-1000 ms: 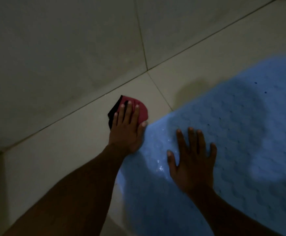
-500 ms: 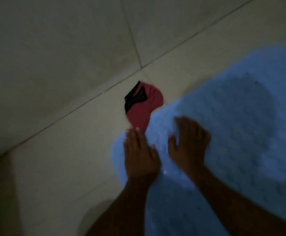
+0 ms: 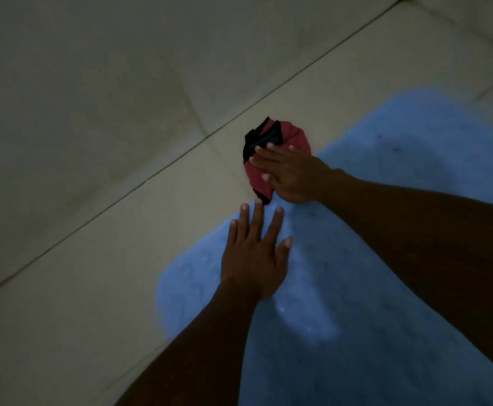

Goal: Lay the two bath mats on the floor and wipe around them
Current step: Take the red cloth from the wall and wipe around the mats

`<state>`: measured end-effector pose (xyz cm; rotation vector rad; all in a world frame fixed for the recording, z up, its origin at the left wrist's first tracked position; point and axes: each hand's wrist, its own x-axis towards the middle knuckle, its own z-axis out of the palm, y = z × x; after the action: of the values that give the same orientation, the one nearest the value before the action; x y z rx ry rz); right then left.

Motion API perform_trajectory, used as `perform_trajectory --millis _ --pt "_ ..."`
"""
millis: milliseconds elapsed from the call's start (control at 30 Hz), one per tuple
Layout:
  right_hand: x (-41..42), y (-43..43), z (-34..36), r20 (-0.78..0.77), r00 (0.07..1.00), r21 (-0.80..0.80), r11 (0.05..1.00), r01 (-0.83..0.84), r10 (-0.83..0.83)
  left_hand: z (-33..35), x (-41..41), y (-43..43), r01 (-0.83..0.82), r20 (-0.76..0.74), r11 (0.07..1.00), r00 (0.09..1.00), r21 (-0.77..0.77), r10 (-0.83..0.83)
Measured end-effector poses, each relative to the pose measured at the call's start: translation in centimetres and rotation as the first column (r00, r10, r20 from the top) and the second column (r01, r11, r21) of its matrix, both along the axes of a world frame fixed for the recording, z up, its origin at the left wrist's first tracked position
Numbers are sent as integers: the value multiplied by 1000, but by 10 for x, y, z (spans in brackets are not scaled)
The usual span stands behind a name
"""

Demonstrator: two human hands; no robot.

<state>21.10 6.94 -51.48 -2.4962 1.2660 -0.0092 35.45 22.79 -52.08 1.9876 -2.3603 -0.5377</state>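
Observation:
A light blue bath mat (image 3: 356, 288) with a bumpy surface lies flat on the pale tiled floor (image 3: 107, 259) and fills the lower right of the view. At its upper left edge sits a crumpled red cloth (image 3: 293, 137) with black trim, partly on the tile. My right hand (image 3: 292, 175) reaches across from the right and presses flat on the cloth, fingers laid over it. My left hand (image 3: 254, 253) rests flat on the mat's left corner, just below the cloth, fingers spread and holding nothing. I see only one mat.
The room is dim. Grout lines (image 3: 151, 177) cross the floor diagonally. A raised tiled edge or wall base (image 3: 474, 30) shows at the top right corner. Bare tile stretches to the left and above the mat.
My left hand let go of the red cloth and moved down onto the mat. My right hand left the mat and came to rest on the cloth.

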Motion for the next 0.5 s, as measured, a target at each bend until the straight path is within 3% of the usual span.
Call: perform_trajectory --millis 300,400,500 --pt "-148 -75 33 -224 927 72 944 323 -300 2 -179 -100 421 13 903 906 80 -423" --pt "-188 -89 36 -322 861 -1 910 415 -394 -4 -218 -110 392 30 913 917 109 -397" --pt "-218 -98 36 -223 815 -73 843 533 -534 -18 -234 -102 287 60 956 955 58 -290"
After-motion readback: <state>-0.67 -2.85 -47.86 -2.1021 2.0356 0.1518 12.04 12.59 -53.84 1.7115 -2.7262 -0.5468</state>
